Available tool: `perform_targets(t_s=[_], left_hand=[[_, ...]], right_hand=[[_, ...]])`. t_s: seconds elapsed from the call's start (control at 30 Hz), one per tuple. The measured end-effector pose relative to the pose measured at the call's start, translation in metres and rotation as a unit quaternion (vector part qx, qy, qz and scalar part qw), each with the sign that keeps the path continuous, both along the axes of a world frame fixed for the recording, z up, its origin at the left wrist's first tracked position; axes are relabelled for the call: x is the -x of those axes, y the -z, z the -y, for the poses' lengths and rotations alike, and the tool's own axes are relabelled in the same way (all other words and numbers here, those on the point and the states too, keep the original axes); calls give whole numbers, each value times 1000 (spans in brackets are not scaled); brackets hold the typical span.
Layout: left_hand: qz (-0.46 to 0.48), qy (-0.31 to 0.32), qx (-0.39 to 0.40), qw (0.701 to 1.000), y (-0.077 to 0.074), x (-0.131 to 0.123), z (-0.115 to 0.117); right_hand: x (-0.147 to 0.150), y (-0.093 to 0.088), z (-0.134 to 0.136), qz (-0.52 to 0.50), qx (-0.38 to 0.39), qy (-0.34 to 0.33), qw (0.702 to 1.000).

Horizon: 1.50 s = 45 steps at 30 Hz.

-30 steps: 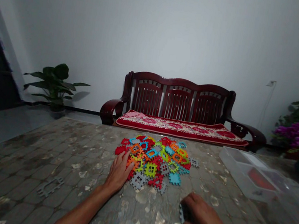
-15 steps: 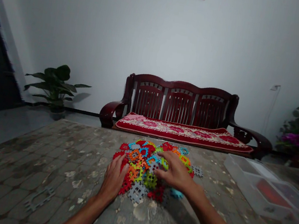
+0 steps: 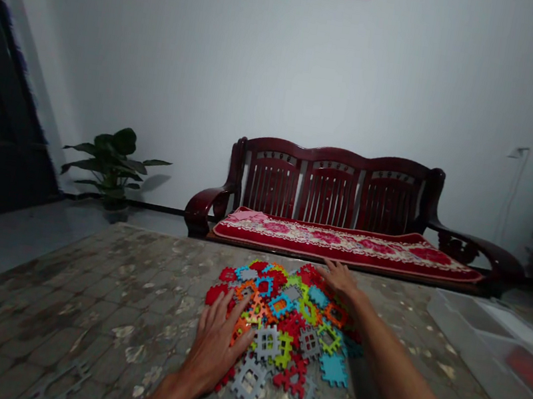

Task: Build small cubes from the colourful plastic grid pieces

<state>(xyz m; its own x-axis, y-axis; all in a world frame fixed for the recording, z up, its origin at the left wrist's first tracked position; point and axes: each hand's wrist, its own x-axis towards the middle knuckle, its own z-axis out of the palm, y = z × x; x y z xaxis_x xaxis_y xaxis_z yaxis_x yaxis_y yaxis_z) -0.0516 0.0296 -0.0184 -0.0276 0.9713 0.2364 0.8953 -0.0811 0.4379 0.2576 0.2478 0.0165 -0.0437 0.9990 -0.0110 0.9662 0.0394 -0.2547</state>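
Note:
A heap of interlocking plastic tiles [image 3: 293, 293] with notched edges lies on the table, in red, orange, blue, green and grey. My left hand [image 3: 214, 345] rests on the heap's left side with its fingers spread. By its thumb are orange tiles and a grey window-shaped tile [image 3: 258, 340]. Over the far right edge of the heap, my right hand [image 3: 342, 281] reaches with fingers stretched out, holding nothing visible. A plain blue tile [image 3: 334, 371] sits at the heap's near right corner. My right forearm hides part of the right side.
One grey frame-shaped tile [image 3: 80, 370] lies apart at the left. On the right stands a clear plastic box [image 3: 463, 345] with something red inside. Behind the patterned tablecloth [image 3: 141, 287] is a dark wooden bench [image 3: 204, 206]; a potted plant [image 3: 116, 159] stands at the back left.
My right hand has moved from the middle of the heap to its far right edge, and its fingers have straightened. The left hand's fingers have spread. The view has shifted slightly.

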Motion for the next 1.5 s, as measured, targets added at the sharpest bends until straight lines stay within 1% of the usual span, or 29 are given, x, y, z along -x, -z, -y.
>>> perform_targets(t_s=[0.07,0.1,0.23,0.37,0.47,0.57,0.7,0.8,0.9,1.03,1.1,1.17,1.2,1.27,1.3,1.33,1.37,1.43,1.5], left_hand=[[-4,3,12,1000,-3,0,1],[-4,5,12,1000,-3,0,1],[13,13,-4,1000,3,2,-3],[29,15,-33,999,12,5,-7],[32,19,-37,999,13,5,-8],[29,24,-37,999,9,4,-7],[27,26,-32,999,5,3,-6],[36,22,-37,998,7,4,-7],[47,-1,-47,998,11,5,-9],[39,-32,-58,997,14,5,-11],[32,-45,-62,997,14,3,-11],[32,-53,-67,996,15,2,-11],[35,-54,-71,995,15,2,-11],[42,-57,-82,994,17,2,-11],[44,-57,-88,993,18,3,-11],[46,-58,-93,993,18,3,-11],[46,-57,-96,993,19,4,-11],[45,-55,-95,993,20,4,-11],[40,-55,-92,993,20,4,-11]], right_hand=[[8,1,-2,-20,37,9,999],[11,2,-1,-30,41,5,999],[14,3,8,-41,-1,-32,999],[13,-1,23,-48,-25,-42,998],[12,-3,34,-56,-28,-44,997],[13,-5,43,-112,-50,-36,992],[21,-6,58,-201,-110,-45,972],[32,-10,75,-209,-149,-99,961],[47,-18,97,-166,-183,-157,956],[71,-34,122,-85,-195,-176,961],[83,-42,130,-81,-202,-190,957],[92,-48,134,-115,-204,-227,945],[94,-50,135,-147,-200,-257,934],[90,-50,133,-225,-192,-310,904],[83,-49,131,-260,-189,-318,892],[72,-47,128,-288,-189,-307,887],[57,-43,124,-302,-194,-269,894],[17,-33,117,-288,-197,-148,925],[-30,-20,111,-219,-204,-28,954]])
